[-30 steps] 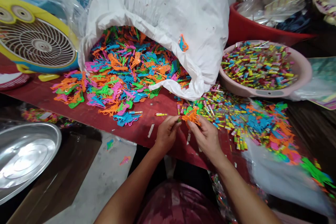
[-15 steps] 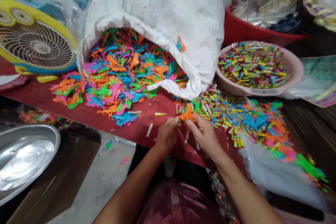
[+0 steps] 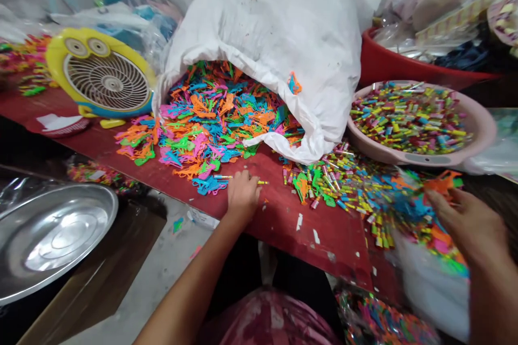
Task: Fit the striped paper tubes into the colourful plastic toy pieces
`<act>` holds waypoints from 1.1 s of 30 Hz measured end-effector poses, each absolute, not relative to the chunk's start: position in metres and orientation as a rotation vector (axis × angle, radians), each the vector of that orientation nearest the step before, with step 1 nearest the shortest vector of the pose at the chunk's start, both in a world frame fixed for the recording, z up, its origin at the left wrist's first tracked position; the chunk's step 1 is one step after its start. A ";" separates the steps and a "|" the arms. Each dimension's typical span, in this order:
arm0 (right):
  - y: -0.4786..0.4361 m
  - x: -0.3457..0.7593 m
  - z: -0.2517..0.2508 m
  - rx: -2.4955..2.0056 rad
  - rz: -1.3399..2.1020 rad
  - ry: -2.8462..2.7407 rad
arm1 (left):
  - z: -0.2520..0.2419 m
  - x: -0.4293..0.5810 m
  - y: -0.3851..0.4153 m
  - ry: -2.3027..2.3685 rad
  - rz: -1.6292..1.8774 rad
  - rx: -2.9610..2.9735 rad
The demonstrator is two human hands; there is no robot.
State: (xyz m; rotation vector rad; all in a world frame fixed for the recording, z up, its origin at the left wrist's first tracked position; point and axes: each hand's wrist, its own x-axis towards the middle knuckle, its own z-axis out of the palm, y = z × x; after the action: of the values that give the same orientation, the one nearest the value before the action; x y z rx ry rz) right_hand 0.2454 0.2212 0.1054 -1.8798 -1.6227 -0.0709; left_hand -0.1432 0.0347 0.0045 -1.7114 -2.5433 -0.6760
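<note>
My left hand [image 3: 242, 194] rests knuckles-up on the red table [image 3: 283, 221], fingers curled over a small yellow tube [image 3: 262, 182] beside the spilled plastic toy pieces [image 3: 194, 151]. My right hand [image 3: 465, 221] is out at the right over the mixed heap of tubes and toy pieces [image 3: 388, 194], blurred by motion, its fingertips at an orange plastic toy piece [image 3: 443, 182]. A white sack [image 3: 283, 38] lies open toward me, spilling coloured toy pieces.
A pink basin [image 3: 481, 143] of small coloured tubes sits at the right, a red tub [image 3: 388, 64] behind it. A yellow cartoon fan [image 3: 105, 78] stands at the left. A steel tray [image 3: 52, 237] lies lower left, below the table edge. A clear plastic bag [image 3: 429, 280] lies lower right.
My hands have parted. The right hand carried the orange piece out to the right heap; the left moved left to the yellow tube. The view shifted up and left.
</note>
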 end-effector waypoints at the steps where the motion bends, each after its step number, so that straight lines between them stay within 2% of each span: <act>1: 0.225 0.249 0.111 -1.920 -0.237 -1.683 | 0.002 -0.144 0.036 -2.537 -0.668 -1.719; 2: 0.224 0.245 0.115 -1.889 -0.345 -1.765 | -0.001 -0.143 0.037 -2.524 -0.693 -1.710; 4: 0.213 0.217 0.113 -1.598 -0.319 -1.948 | -0.007 -0.137 0.038 -2.481 -0.807 -1.679; 8: 0.176 0.097 0.083 -0.880 0.383 -2.321 | -0.013 -0.124 0.030 -2.361 -1.227 -1.716; 11: 0.161 -0.008 0.057 -0.435 0.608 -2.599 | -0.013 -0.120 0.023 -2.304 -1.559 -1.761; 13: 0.159 -0.067 0.045 -0.348 0.537 -2.746 | -0.013 -0.121 0.020 -2.311 -1.715 -1.758; 17: 0.164 -0.135 0.030 -0.427 0.163 -2.946 | -0.017 -0.128 0.020 -2.353 -1.958 -1.679; 24: 0.169 -0.112 0.022 -0.523 0.116 -2.965 | -0.019 -0.128 0.020 -2.249 -2.458 -1.324; 27: 0.168 -0.077 0.025 -0.511 0.418 -2.830 | -0.020 -0.127 0.020 -2.279 -2.671 -1.113; 33: 0.153 -0.013 0.033 -0.765 1.528 -2.248 | -0.019 -0.128 0.023 -2.203 -2.923 -0.848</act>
State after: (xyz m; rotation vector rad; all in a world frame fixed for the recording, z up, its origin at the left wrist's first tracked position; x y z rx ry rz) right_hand -0.0134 0.1531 0.0328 -0.7649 -2.2480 1.5282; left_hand -0.1283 0.0226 -0.0185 -0.8479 -2.2035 -2.9234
